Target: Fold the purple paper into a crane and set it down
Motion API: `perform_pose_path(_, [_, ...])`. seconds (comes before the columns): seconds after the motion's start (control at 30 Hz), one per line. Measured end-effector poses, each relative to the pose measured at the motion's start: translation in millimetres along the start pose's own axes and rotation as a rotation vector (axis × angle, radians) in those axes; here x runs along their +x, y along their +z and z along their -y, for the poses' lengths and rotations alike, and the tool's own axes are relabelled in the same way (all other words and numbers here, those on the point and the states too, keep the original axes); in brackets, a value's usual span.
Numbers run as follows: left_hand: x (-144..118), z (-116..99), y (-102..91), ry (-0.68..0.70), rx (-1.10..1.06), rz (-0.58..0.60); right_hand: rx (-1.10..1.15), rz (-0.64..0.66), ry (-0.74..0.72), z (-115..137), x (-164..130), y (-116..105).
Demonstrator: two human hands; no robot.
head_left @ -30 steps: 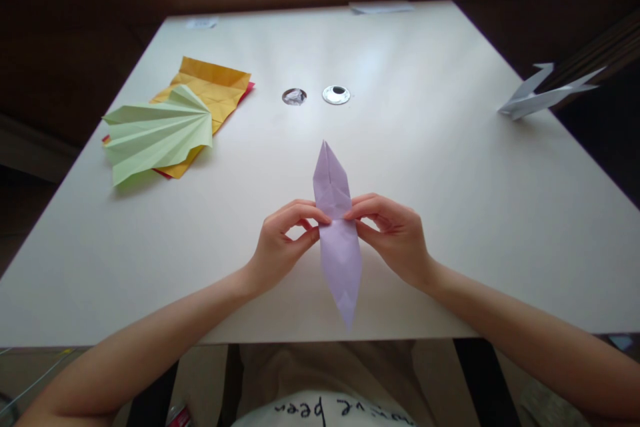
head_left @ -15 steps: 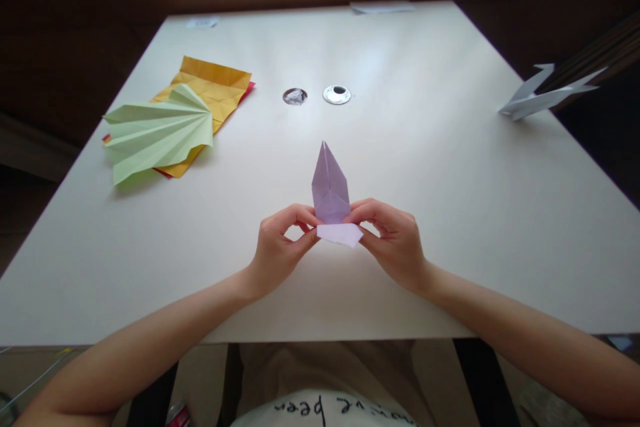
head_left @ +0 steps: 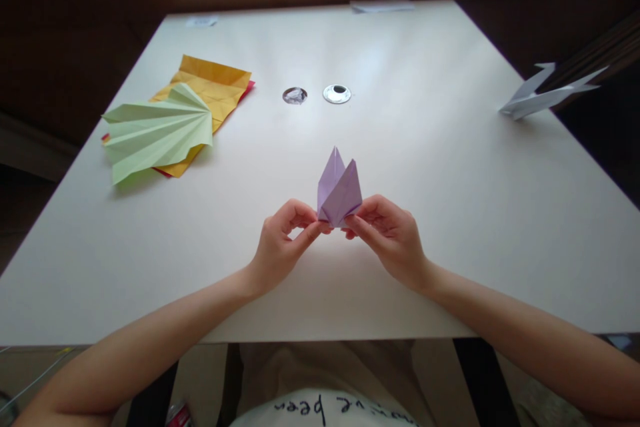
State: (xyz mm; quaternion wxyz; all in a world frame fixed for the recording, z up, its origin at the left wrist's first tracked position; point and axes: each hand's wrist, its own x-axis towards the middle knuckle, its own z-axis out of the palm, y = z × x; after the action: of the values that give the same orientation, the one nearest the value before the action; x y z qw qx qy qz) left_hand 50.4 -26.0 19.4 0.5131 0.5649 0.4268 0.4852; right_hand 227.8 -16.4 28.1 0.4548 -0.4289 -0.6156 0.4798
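A folded piece of purple origami paper (head_left: 341,195) is held upright above the white table, two pointed flaps standing at its top. My left hand (head_left: 289,240) pinches its lower left corner between thumb and fingers. At the lower right corner, my right hand (head_left: 393,237) grips it the same way, with the thumb lying on the near face. The fingertips behind the paper are partly hidden.
On the white table (head_left: 260,293), a pleated light green paper (head_left: 160,130) overlaps creased yellow paper (head_left: 213,87) at the left. A white folded paper figure (head_left: 543,100) stands near the right edge. Two round cable holes, one being a silver-rimmed grommet (head_left: 337,94), lie beyond my hands.
The near flap, which pointed down toward me, is now folded up, so two points show. My right thumb has moved left and up onto the paper's near face.
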Motion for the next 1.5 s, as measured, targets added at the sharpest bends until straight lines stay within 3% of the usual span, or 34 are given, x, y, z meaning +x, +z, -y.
perform_pose_path(0.47, [-1,1,1.1,-0.07,-0.062,0.078,0.089,0.119,0.105,0,4,-1])
perform_pose_path(0.67, [4,2,0.8,-0.083,-0.07,-0.025,0.041,0.212,0.169,2,4,-2])
perform_pose_path(0.83, [8,-2,0.9,-0.141,-0.14,0.003,0.055,0.121,0.158,1,7,-3])
perform_pose_path(1.1, [7,-2,0.2,-0.169,-0.207,0.072,0.161,0.159,0.23,1,10,-3])
perform_pose_path(1.27, [7,-1,0.9,-0.179,-0.199,0.068,0.1,0.107,0.201,0,8,-2])
perform_pose_path(1.5, [5,-3,2.2,-0.231,-0.2,0.148,-0.068,0.016,0.15,-1,6,-1])
